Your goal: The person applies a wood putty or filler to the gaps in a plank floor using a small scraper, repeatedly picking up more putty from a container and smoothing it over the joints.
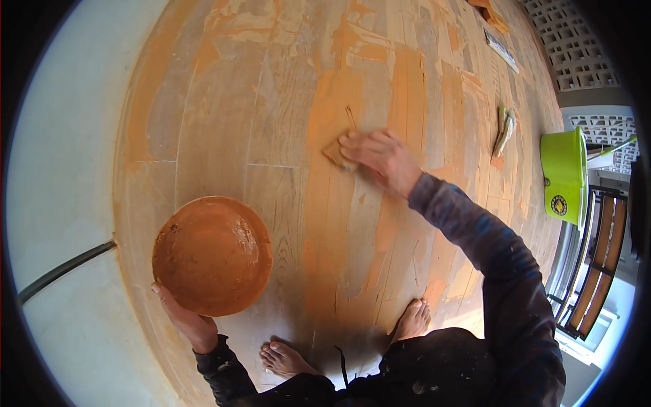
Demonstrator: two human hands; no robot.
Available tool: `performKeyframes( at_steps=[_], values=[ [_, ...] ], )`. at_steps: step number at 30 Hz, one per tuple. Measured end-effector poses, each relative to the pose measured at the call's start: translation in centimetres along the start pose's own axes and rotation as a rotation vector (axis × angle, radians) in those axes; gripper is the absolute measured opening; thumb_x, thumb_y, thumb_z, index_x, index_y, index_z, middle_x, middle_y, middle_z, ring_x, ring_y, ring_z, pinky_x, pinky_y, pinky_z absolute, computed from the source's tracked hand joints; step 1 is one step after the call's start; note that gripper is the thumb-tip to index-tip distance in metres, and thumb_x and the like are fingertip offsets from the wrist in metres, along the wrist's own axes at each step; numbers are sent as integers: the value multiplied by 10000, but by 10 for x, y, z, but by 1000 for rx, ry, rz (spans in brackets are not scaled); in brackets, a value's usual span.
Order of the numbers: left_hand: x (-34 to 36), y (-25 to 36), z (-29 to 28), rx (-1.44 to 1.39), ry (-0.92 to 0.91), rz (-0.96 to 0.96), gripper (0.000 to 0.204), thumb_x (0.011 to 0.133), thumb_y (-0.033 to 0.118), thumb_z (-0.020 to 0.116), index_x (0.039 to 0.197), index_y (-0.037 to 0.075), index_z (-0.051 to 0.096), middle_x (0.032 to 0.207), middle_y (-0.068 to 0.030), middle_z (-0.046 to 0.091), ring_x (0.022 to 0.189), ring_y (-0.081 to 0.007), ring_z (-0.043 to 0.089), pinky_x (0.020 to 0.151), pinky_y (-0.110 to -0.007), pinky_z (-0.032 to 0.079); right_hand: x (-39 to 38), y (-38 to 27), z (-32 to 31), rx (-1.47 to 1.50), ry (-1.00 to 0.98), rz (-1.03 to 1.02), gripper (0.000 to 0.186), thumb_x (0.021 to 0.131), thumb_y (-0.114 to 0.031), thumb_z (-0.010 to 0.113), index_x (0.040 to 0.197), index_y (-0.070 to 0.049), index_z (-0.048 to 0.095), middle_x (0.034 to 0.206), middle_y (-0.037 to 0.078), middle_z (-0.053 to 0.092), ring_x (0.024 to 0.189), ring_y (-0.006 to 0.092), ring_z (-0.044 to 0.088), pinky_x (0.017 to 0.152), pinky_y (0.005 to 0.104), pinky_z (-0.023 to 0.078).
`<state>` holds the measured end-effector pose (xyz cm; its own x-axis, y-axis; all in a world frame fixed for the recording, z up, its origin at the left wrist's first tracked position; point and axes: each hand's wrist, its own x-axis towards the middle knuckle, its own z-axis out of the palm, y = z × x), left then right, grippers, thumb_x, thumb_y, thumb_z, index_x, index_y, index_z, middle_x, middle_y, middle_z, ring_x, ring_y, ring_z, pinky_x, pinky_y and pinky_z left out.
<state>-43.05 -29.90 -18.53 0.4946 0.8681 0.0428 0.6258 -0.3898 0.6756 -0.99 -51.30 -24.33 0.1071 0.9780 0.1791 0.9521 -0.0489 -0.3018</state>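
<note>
My left hand is closed on the lower left rim of a round bowl, which it holds up above the floor. Wet orange-brown paste coats the inside of the bowl. Out in front, my right hand grips a small flat spreader, smeared with the same colour, against the floor. Slight blur softens this hand, and the fingers cover part of the spreader. Around it the wood-look plank floor carries orange smears, thickest along the joints near the spreader.
A pale wall or panel with a dark strip runs along the left. To the right stand a lime-green bucket and a wood-slatted piece of furniture. A crumpled cloth-like item and a flat light-coloured strip lie on the floor.
</note>
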Motion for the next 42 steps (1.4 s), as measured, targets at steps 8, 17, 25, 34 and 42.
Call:
performKeyframes(
  at_steps=[8, 17, 25, 34, 42],
  values=[
    [0, 4, 10, -468, 21, -253, 554, 1117, 298, 368, 1560, -31, 322, 1539, -213, 441, 1380, -307, 479, 1169, -434, 378, 131, 135, -17, -115, 434, 402, 332, 889, -18, 580, 1185, -90, 712, 1018, 142, 717, 961, 397, 657, 888, 465, 524],
    [-7, -11, -2, -318, -28, -133, 556, 1147, 309, 343, 1564, -57, 309, 1569, -202, 420, 1427, -290, 440, 1207, -424, 342, 9, -40, -10, 129, -124, 110, 436, 825, -33, 674, 1257, -93, 691, 1184, 86, 721, 1057, 297, 659, 954, 442, 466],
    [2, 5, 5, -464, -18, -164, 554, 1133, 259, 388, 1563, -76, 287, 1506, -270, 451, 1374, -360, 482, 1143, -475, 415, 89, 67, -30, 97, 472, 394, 338, 855, 48, 626, 1171, -20, 726, 1112, 185, 741, 1041, 379, 704, 927, 400, 561],
    [-8, -8, -3, 150, 16, 116, 653, 1139, 468, 226, 1543, -24, 367, 1555, -154, 440, 1415, -260, 460, 1195, -401, 354, 78, 102, -28, 28, 104, 107, 336, 865, 24, 614, 1179, -38, 714, 1180, 191, 713, 1072, 392, 672, 934, 425, 558],
    [3, 4, 2, -646, 58, -372, 625, 1146, 413, 280, 1540, -68, 345, 1537, -211, 433, 1392, -288, 468, 1167, -415, 391, 116, 115, -2, -204, 276, 359, 314, 863, -34, 559, 1150, -40, 688, 1089, 186, 699, 1043, 412, 630, 911, 473, 522]
  ],
)
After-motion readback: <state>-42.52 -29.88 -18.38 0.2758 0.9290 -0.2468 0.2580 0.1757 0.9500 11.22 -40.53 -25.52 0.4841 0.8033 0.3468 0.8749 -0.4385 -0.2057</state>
